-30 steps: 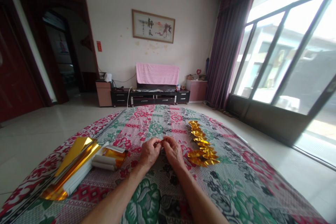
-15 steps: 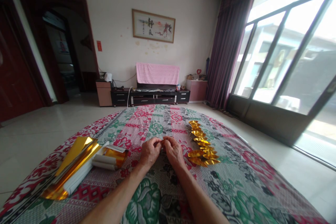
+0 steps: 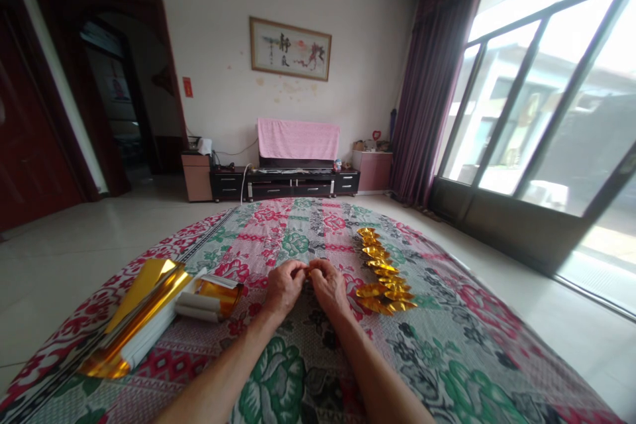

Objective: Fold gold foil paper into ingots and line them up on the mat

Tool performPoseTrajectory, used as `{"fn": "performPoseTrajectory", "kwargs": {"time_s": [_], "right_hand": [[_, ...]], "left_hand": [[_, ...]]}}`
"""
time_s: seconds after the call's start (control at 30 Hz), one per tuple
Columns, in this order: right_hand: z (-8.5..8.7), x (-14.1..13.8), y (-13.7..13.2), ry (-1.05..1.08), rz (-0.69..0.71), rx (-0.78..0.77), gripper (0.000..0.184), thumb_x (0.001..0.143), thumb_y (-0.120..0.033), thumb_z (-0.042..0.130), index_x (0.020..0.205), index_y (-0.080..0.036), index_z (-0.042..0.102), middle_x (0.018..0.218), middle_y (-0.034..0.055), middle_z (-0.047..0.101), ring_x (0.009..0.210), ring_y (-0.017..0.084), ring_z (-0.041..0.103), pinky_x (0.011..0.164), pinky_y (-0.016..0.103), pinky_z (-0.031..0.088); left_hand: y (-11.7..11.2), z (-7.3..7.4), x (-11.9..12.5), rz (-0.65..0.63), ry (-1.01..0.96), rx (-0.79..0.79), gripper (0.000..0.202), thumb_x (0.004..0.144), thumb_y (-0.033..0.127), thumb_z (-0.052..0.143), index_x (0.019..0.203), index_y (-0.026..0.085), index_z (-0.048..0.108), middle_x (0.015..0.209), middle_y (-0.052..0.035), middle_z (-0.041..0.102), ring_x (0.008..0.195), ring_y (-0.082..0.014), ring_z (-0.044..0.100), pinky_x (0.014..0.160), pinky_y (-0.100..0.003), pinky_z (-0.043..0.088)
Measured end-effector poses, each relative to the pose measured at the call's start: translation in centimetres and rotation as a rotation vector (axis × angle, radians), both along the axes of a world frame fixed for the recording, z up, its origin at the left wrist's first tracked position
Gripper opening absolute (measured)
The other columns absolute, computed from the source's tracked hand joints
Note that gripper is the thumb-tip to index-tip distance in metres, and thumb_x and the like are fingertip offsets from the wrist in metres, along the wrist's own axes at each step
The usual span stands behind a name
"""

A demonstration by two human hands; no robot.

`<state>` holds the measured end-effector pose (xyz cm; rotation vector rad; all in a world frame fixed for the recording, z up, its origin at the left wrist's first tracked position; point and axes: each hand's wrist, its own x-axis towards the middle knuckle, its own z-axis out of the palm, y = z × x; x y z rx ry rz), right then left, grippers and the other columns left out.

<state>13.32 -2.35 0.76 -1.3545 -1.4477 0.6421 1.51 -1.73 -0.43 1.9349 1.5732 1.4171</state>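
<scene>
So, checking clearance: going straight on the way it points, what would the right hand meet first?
Probably the small gold piece that the right hand pinches, then the left hand.

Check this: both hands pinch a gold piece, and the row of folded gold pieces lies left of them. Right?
No: the head view shows the row of folded gold pieces right of the left hand and right hand, which pinch the gold piece.

Place: I take this for a home living room.
Far wall: a framed calligraphy picture (image 3: pixel 290 49) above a low dark TV cabinet (image 3: pixel 285 185), the screen draped with a pink cloth (image 3: pixel 298 139).
Right side: purple curtains (image 3: pixel 427 79) beside tall glass doors (image 3: pixel 541 112).
Floor: pale glossy tiles (image 3: pixel 74 245).
Left side: a dark wooden door (image 3: pixel 30 146).
Near me: a floral quilt (image 3: pixel 447 344), spread out.
</scene>
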Motion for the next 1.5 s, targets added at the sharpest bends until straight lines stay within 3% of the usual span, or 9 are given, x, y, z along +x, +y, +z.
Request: {"fn": "performPoseTrajectory", "kwargs": {"time_s": [0.17, 0.37, 0.53, 0.7, 0.9, 1.27, 1.5], "right_hand": [[0.0, 0.0, 0.0, 0.030, 0.043, 0.001, 0.033, 0.069, -0.025, 0.041, 0.085, -0.019, 0.070, 0.071, 0.0004, 0.069, 0.064, 0.016, 0.061, 0.064, 0.024, 0.046], [-0.7, 0.1, 0.6, 0.062, 0.034, -0.007, 0.037, 0.072, -0.030, 0.041, 0.093, -0.016, 0.069, 0.074, 0.0030, 0.069, 0.066, 0.017, 0.062, 0.065, 0.025, 0.048], [-0.4, 0.0, 0.4, 0.075, 0.031, -0.022, 0.037, 0.073, -0.035, 0.044, 0.092, -0.016, 0.069, 0.074, 0.0032, 0.069, 0.066, 0.017, 0.063, 0.063, 0.025, 0.048], [-0.1, 0.0, 0.0, 0.082, 0.077, 0.025, 0.033, 0.074, -0.037, 0.045, 0.083, -0.018, 0.070, 0.067, 0.0014, 0.068, 0.063, 0.017, 0.061, 0.059, 0.023, 0.046], [-1.0, 0.1, 0.5, 0.121, 0.098, 0.036, 0.033, 0.076, -0.037, 0.043, 0.083, -0.017, 0.069, 0.066, 0.0012, 0.066, 0.061, 0.016, 0.060, 0.057, 0.022, 0.046], [-0.7, 0.1, 0.3, 0.062, 0.117, 0.081, 0.035, 0.076, -0.038, 0.043, 0.078, -0.016, 0.070, 0.066, 0.0019, 0.065, 0.061, 0.015, 0.057, 0.055, 0.021, 0.042], [-0.5, 0.3, 0.2, 0.041, 0.127, 0.072, 0.036, 0.075, -0.038, 0.045, 0.081, -0.016, 0.072, 0.063, 0.0018, 0.065, 0.061, 0.016, 0.057, 0.057, 0.022, 0.043]], "left_hand": [[0.4, -0.3, -0.2, -0.042, -0.050, 0.011, 0.020, 0.072, 0.017, 0.050, 0.081, 0.019, 0.068, 0.085, -0.0027, 0.070, 0.081, -0.0153, 0.063, 0.079, -0.027, 0.048], [1.1, -0.7, -0.4, -0.102, -0.204, -0.145, 0.026, 0.073, 0.024, 0.050, 0.089, 0.017, 0.069, 0.087, -0.0041, 0.071, 0.082, -0.0172, 0.065, 0.077, -0.027, 0.051], [1.3, -0.9, -0.6, -0.101, -0.241, -0.183, 0.030, 0.074, 0.026, 0.048, 0.092, 0.016, 0.069, 0.088, -0.0049, 0.072, 0.080, -0.0177, 0.066, 0.073, -0.026, 0.053], [1.2, -0.8, -0.5, -0.063, -0.220, -0.179, 0.030, 0.075, 0.026, 0.047, 0.092, 0.016, 0.069, 0.091, -0.0055, 0.071, 0.082, -0.0172, 0.066, 0.073, -0.024, 0.052], [1.2, -1.0, -0.5, -0.093, -0.175, -0.149, 0.030, 0.076, 0.028, 0.048, 0.092, 0.017, 0.070, 0.095, -0.0068, 0.070, 0.088, -0.0191, 0.065, 0.076, -0.026, 0.052], [0.9, -0.6, -0.3, -0.093, -0.341, -0.274, 0.031, 0.072, 0.027, 0.047, 0.089, 0.014, 0.070, 0.082, -0.0056, 0.072, 0.073, -0.0175, 0.066, 0.059, -0.023, 0.052], [1.1, -0.7, -0.5, -0.047, -0.224, -0.213, 0.032, 0.073, 0.027, 0.045, 0.089, 0.016, 0.070, 0.085, -0.0051, 0.072, 0.077, -0.0175, 0.066, 0.066, -0.025, 0.052]]}}
